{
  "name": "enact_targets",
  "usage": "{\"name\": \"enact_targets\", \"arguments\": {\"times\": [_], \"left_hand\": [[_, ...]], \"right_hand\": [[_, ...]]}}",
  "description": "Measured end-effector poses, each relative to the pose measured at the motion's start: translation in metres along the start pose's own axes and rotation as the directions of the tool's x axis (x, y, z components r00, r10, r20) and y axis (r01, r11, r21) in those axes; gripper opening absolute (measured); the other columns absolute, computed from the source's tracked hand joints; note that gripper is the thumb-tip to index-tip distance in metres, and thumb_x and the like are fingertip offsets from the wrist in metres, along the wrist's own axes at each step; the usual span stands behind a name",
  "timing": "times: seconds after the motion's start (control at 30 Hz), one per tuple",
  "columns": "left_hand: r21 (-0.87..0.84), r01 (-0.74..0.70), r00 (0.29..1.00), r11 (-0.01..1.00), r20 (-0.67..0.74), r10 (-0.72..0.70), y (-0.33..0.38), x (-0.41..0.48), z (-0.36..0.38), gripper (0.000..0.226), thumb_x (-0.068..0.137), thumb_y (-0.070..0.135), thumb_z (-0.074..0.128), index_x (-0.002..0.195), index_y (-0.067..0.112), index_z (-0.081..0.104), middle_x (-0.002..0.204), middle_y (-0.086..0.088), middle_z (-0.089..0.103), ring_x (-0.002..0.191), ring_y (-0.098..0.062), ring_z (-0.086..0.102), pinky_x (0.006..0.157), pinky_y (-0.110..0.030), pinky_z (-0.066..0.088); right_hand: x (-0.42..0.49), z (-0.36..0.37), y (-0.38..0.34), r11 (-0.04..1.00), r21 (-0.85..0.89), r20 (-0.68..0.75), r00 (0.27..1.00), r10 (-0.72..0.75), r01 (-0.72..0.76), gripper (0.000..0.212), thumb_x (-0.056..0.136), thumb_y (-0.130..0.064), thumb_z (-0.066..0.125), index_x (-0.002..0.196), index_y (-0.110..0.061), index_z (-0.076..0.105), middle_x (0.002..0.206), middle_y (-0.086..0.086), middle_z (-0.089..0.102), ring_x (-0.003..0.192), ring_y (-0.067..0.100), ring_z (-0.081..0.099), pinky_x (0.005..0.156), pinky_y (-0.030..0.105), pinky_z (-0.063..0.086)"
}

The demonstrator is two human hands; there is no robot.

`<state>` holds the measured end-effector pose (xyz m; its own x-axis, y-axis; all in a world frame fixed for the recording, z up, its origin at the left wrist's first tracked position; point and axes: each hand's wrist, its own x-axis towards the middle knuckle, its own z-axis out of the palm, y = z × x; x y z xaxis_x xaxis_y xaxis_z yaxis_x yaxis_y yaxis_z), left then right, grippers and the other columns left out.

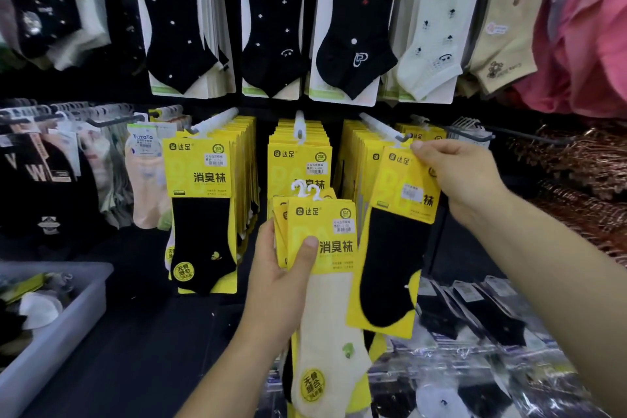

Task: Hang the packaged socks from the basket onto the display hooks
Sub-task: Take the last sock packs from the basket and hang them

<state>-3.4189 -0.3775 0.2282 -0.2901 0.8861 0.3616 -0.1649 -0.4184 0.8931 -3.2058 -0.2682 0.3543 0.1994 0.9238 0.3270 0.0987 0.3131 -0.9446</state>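
Head view. Your right hand, at right of centre, pinched the top corner of a black-sock pack on its yellow card, thumb and fingertips closed on the card's upper edge. The pack hung tilted, its top right at the tip of the right-hand display hook. Whether its hanger was already over the hook tip, you could not tell from here.

Your left hand, at lower centre, was closed around a small stack of packs. The front one was a cream sock on the same yellow card, with the thumb pressed flat across the card face. White plastic hangers stood up from the top of the stack, clear of your fingers.

The basket, a pale plastic bin at the lower left edge, held a jumble of further packs; the contents were too dim to count. Three hooks across mid-frame already carried dense rows of matching yellow packs.

Handling, as judged: these packs looked light and flat. The card was stiff enough to steer by one corner, but it would bend if squeezed mid-panel. The sock below the card was soft and would swing freely. The best hold seemed to be the upper card, just beneath the hanger, leaving the hanger loop free. The glossy card faces could slide against each other in the left-hand stack, so a firm thumb was sensible.
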Motion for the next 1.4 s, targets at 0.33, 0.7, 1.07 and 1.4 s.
{"name": "enact_targets", "arguments": {"times": [0.33, 0.7, 1.07, 1.4], "left_hand": [[0.083, 0.009, 1.000, 0.996, 0.011, -0.010, -0.005, 0.005, -0.004, 0.030, 0.099, 0.025, 0.069, 0.124, 0.039, 0.061, 0.114, 0.017, 0.078, 0.102, -0.005, 0.077, 0.074, -0.017, 0.060], [0.049, 0.006, 1.000, 0.999, 0.007, -0.007, -0.007, 0.007, -0.005, 0.029, 0.101, 0.021, 0.067, 0.125, 0.038, 0.062, 0.116, 0.015, 0.078, 0.105, -0.008, 0.077, 0.077, -0.021, 0.062], [0.012, 0.020, 1.000, 1.000, 0.012, -0.020, -0.004, 0.007, -0.004, 0.031, 0.101, 0.023, 0.067, 0.128, 0.034, 0.061, 0.119, 0.010, 0.078, 0.109, -0.014, 0.077, 0.081, -0.028, 0.064], [-0.089, 0.006, 1.000, 0.996, 0.024, -0.004, 0.004, 0.003, -0.001, 0.061, 0.075, 0.048, 0.082, 0.129, 0.033, 0.060, 0.121, 0.006, 0.078, 0.108, -0.016, 0.077, 0.079, -0.028, 0.063]], "right_hand": [[0.021, 0.015, 0.000, 0.961, -0.159, -0.015, 0.973, -0.231, 0.226, 0.017, 0.095, -0.025, 0.068, 0.079, -0.028, 0.073, 0.089, 0.003, 0.074, 0.084, 0.016, 0.065, 0.083, 0.040, 0.057], [0.011, 0.017, 0.022, 0.766, -0.498, 0.030, 0.891, -0.453, 0.406, 0.024, 0.094, -0.025, 0.066, 0.117, -0.027, 0.072, 0.116, 0.001, 0.056, 0.122, 0.025, 0.049, 0.106, 0.036, 0.040], [-0.040, 0.016, 0.044, 0.918, -0.354, -0.186, 0.948, -0.258, 0.180, 0.020, 0.091, -0.035, 0.070, 0.097, -0.021, 0.059, 0.100, -0.004, 0.056, 0.101, 0.022, 0.057, 0.089, 0.033, 0.048], [-0.091, 0.046, 0.047, 0.997, -0.076, 0.291, 0.955, 0.053, -0.032, 0.023, 0.082, -0.035, 0.081, 0.084, -0.015, 0.070, 0.075, -0.001, 0.074, 0.061, 0.006, 0.066, 0.050, 0.017, 0.047]]}}
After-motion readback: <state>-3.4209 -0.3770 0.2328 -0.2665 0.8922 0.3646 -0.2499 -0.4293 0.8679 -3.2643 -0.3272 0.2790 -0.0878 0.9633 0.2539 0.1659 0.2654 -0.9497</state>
